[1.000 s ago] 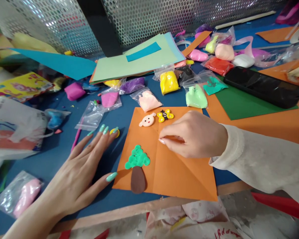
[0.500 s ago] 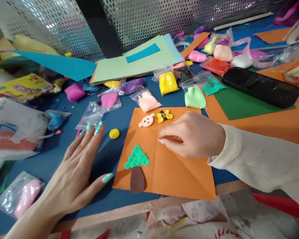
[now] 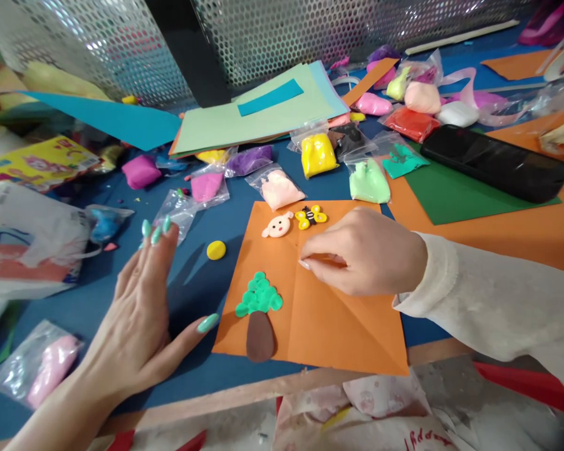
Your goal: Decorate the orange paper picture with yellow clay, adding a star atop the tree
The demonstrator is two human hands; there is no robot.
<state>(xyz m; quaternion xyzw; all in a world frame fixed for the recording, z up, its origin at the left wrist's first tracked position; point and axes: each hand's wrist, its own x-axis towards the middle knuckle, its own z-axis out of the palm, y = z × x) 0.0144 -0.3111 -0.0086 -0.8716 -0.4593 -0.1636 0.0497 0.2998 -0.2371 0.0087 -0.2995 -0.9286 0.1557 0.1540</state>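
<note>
My left hand (image 3: 138, 313), with long mint-green nails, hovers left of the orange paper (image 3: 338, 332), thumb apart from the fingers and nothing in it. Between that hand and the paper lies a flat yellow clay disc (image 3: 216, 250). Over the paper, my right hand (image 3: 357, 254) has thumb and index finger pinched together; anything between them is too small or hidden to make out. Just beyond its fingers sit a clay bee (image 3: 311, 217) with yellow wings and a pale pink clay face (image 3: 277, 225). A clay tree has a green crown (image 3: 259, 293) and a brown trunk (image 3: 260, 337).
Bagged clay lies behind the paper: yellow (image 3: 318, 155), light green (image 3: 368, 180) and pale peach (image 3: 280, 188). A black case (image 3: 496, 163) rests at right on green paper (image 3: 451, 203). Stacked coloured sheets (image 3: 207, 128) lie near the perforated metal panel (image 3: 282, 41). A white bag (image 3: 28, 244) stands at left.
My left hand's fingers have shifted left and drawn closer together, away from the yellow disc. My right hand holds its pinch in almost the same place over the paper.
</note>
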